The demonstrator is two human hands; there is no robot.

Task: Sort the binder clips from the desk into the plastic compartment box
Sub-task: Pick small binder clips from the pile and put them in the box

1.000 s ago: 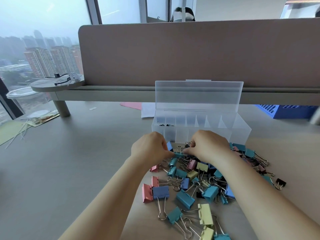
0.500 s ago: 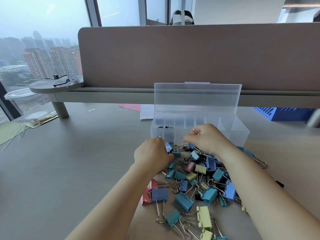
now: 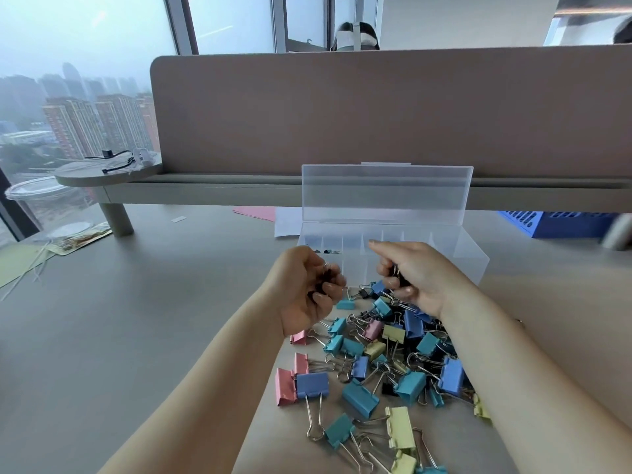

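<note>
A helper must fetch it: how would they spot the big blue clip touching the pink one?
Find the open clear plastic compartment box on the grey desk; a heap of coloured binder clips lies before it. At the heap's near-left edge, the periwinkle-blue binder clip abuts a large pink binder clip, its silver handles pointing toward the person.

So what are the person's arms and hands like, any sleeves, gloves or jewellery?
The left hand and right hand are bare, no gloves. The left forearm and right forearm are bare too, no sleeves in view. No rings, watch or bracelet show.
</note>
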